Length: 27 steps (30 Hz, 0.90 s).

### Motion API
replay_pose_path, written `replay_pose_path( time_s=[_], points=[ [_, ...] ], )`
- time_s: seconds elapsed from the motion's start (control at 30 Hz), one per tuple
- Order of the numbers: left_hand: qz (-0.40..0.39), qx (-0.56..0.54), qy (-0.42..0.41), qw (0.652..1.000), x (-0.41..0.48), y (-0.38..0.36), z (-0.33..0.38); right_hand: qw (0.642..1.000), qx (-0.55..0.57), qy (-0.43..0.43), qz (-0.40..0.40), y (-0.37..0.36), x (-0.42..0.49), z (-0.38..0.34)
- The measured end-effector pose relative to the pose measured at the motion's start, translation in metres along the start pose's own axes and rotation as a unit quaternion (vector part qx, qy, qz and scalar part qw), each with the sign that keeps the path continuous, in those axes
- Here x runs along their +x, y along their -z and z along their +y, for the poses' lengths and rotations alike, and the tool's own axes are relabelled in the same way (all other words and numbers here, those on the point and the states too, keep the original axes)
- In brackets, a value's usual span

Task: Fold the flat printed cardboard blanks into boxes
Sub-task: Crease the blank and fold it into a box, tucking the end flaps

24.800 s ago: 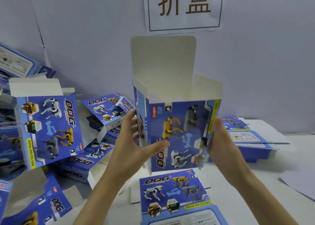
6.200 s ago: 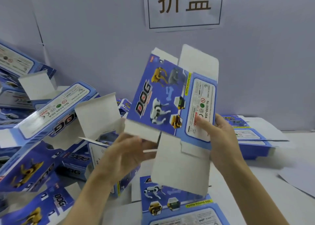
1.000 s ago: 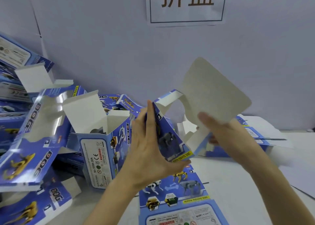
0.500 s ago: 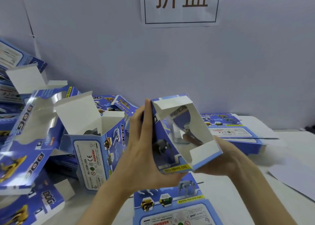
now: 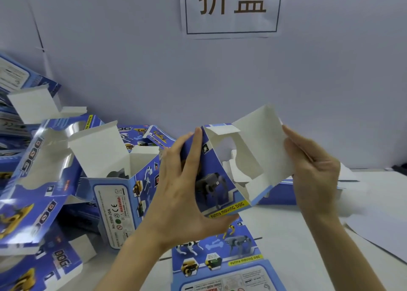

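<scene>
I hold a half-formed blue printed box (image 5: 217,180) tilted on its side above the table, its open end toward me and to the right. My left hand (image 5: 182,187) grips its printed left face, fingers up along the edge and thumb under the yellow strip. My right hand (image 5: 312,169) pinches the large white end flap (image 5: 264,141), which stands opened out to the right. White side flaps show inside the opening.
A flat printed blank (image 5: 222,260) lies on the white table (image 5: 308,235) right under my hands. Several folded boxes (image 5: 114,191) with open lids pile up at the left. More flat blanks (image 5: 286,193) lie behind my right hand. A paper sign (image 5: 231,6) hangs on the wall.
The large end flap, folded into the box half a second ago, is now pulled back out to the right by my right hand. My left hand keeps the same grip.
</scene>
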<state>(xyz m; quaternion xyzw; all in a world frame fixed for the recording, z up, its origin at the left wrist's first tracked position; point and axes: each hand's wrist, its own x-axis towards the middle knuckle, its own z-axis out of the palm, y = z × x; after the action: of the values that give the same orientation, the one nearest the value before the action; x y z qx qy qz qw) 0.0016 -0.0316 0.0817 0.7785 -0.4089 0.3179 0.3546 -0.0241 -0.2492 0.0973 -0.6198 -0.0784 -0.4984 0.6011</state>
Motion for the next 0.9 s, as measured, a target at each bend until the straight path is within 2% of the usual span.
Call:
replay_pose_path(
  time_s=[0.07, 0.13, 0.17, 0.23, 0.3, 0.33, 0.4, 0.43, 0.5, 0.57, 0.6, 0.77, 0.9],
  points=[
    [-0.011, 0.015, 0.018, 1.0, -0.001, -0.003, 0.001, 0.997, -0.046, 0.067, -0.004, 0.0, -0.003, 0.001],
    [-0.014, 0.027, 0.026, 0.999, -0.001, -0.005, 0.0, 0.997, 0.0, 0.07, -0.016, -0.004, -0.005, -0.003],
    [-0.013, 0.029, 0.025, 0.999, -0.001, -0.006, -0.001, 0.997, 0.071, 0.028, -0.023, -0.006, -0.004, -0.006],
    [-0.008, 0.025, 0.024, 0.999, -0.001, -0.006, -0.002, 0.97, 0.219, -0.098, -0.026, -0.006, 0.001, -0.012],
    [-0.009, 0.021, 0.026, 0.999, -0.001, -0.006, -0.002, 0.942, 0.271, -0.194, -0.037, -0.003, 0.007, -0.022],
    [-0.011, 0.023, 0.027, 0.999, -0.002, -0.007, -0.002, 0.936, 0.266, -0.221, -0.073, -0.002, 0.008, -0.026],
    [-0.011, 0.028, 0.028, 0.999, -0.003, -0.008, -0.003, 0.933, 0.218, -0.236, -0.16, -0.003, 0.005, -0.033],
    [-0.006, 0.027, 0.031, 0.999, -0.003, -0.009, -0.003, 0.946, 0.166, -0.209, -0.183, -0.004, 0.003, -0.033],
    [0.009, 0.022, 0.038, 0.999, -0.003, -0.01, -0.003, 0.982, 0.027, -0.088, -0.165, -0.005, 0.0, -0.033],
    [0.025, 0.019, 0.042, 0.999, -0.003, -0.011, -0.003, 0.987, -0.074, 0.024, -0.143, -0.009, -0.006, -0.035],
    [0.033, 0.02, 0.045, 0.998, -0.003, -0.012, -0.003, 0.983, -0.103, 0.053, -0.142, -0.013, -0.01, -0.037],
    [0.058, 0.021, 0.051, 0.997, 0.0, -0.013, 0.0, 0.957, -0.187, 0.101, -0.199, -0.034, -0.028, -0.038],
    [0.062, 0.03, 0.056, 0.996, -0.001, -0.013, -0.001, 0.938, -0.214, 0.064, -0.266, -0.04, -0.035, -0.036]
  ],
)
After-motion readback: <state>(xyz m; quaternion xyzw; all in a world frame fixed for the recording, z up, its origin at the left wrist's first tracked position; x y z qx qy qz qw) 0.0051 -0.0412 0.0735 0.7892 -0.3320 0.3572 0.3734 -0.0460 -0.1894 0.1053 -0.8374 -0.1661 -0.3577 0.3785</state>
